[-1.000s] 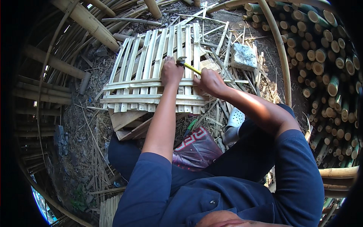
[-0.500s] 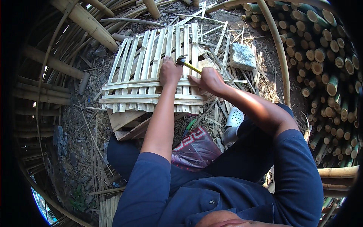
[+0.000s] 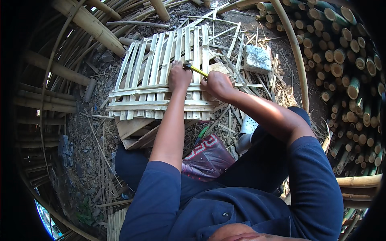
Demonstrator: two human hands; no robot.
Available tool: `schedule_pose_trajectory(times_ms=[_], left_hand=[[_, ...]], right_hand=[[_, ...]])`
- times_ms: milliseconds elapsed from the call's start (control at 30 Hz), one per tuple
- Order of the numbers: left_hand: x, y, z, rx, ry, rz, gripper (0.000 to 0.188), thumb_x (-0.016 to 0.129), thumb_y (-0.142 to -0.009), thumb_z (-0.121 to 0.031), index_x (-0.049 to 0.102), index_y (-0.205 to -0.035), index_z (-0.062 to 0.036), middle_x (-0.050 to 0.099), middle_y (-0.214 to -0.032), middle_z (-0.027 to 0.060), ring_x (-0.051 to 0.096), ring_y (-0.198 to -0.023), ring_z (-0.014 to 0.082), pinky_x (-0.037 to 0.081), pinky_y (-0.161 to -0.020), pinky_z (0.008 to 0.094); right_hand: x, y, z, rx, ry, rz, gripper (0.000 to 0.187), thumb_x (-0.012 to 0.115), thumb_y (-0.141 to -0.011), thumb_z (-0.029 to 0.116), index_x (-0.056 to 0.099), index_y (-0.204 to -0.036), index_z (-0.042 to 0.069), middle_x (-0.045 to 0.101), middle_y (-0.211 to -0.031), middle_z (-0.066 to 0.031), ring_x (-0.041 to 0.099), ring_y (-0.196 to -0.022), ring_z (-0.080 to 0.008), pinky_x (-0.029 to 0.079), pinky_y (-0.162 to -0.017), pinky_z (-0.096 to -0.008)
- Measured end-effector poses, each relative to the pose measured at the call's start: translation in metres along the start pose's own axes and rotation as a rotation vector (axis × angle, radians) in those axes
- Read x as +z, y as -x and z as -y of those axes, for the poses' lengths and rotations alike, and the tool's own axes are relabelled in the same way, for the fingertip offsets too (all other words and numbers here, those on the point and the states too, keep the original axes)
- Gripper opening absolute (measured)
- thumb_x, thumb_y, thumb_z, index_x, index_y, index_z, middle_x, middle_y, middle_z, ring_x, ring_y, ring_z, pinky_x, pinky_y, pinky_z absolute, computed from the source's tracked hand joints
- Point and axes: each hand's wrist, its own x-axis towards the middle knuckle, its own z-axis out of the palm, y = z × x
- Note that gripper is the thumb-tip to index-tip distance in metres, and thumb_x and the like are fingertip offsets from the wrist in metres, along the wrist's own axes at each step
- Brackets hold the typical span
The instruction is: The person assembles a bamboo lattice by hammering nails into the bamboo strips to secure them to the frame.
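A panel of pale bamboo slats [image 3: 155, 60] lies in front of me, with crosswise strips [image 3: 138, 90] over its near part. My left hand [image 3: 179, 76] rests on the panel with fingers curled in; whatever they pinch is hidden. In my right hand [image 3: 218, 84] is a hammer [image 3: 198, 71] with a yellow handle and dark head. The hammer head is right beside my left fingertips, low over the slats. Wooden boards [image 3: 134, 127] sit under the panel's near edge.
A pale rough block [image 3: 257, 59] stands right of the panel, among scattered bamboo offcuts. Cut bamboo poles [image 3: 337, 70] are stacked at far right, behind an arched pole [image 3: 295, 48]. Near my legs are a white perforated shoe [image 3: 249, 125] and a dark red printed cloth [image 3: 207, 160].
The hammer head has dropped a little and shifted left, closer to my left fingers. My right hand moved slightly left with it; my left hand stays at nearly the same place.
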Motion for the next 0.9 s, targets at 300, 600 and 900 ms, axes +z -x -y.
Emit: schedule_pose_trajectory(times_ms=[300,600,900], left_hand=[[-0.0033,0.0019,-0.0036,-0.019,-0.011,0.012,0.045,0.062,-0.091,-0.018,0.066,-0.132,0.0016,0.057,-0.15,0.0187,0.052,-0.141,0.03,0.042,-0.12,0.0366],[-0.0095,0.0035,-0.007,-0.02,0.0,0.039,0.044,0.056,-0.1,-0.026,0.066,-0.134,0.0,0.057,-0.15,0.0209,0.052,-0.142,0.0342,0.043,-0.118,0.0428],[-0.0072,0.0008,-0.0015,-0.01,0.014,0.008,0.043,0.059,-0.098,-0.027,0.068,-0.132,-0.0015,0.058,-0.149,0.0194,0.053,-0.14,0.0336,0.044,-0.117,0.043]], right_hand=[[0.0006,-0.001,0.0047,0.054,-0.016,0.042,0.039,0.066,-0.088,0.03,0.072,-0.08,-0.008,0.069,-0.077,-0.031,0.072,-0.074,-0.0455,0.058,-0.073,-0.0528],[0.0006,-0.0016,0.0028,0.058,-0.033,0.065,0.037,0.065,-0.088,0.028,0.071,-0.081,-0.008,0.07,-0.079,-0.0308,0.072,-0.076,-0.0465,0.057,-0.075,-0.0535],[0.0068,-0.0009,0.0009,0.047,-0.015,0.064,0.035,0.063,-0.092,0.028,0.069,-0.088,-0.007,0.071,-0.085,-0.0318,0.071,-0.082,-0.0482,0.056,-0.076,-0.0555]])
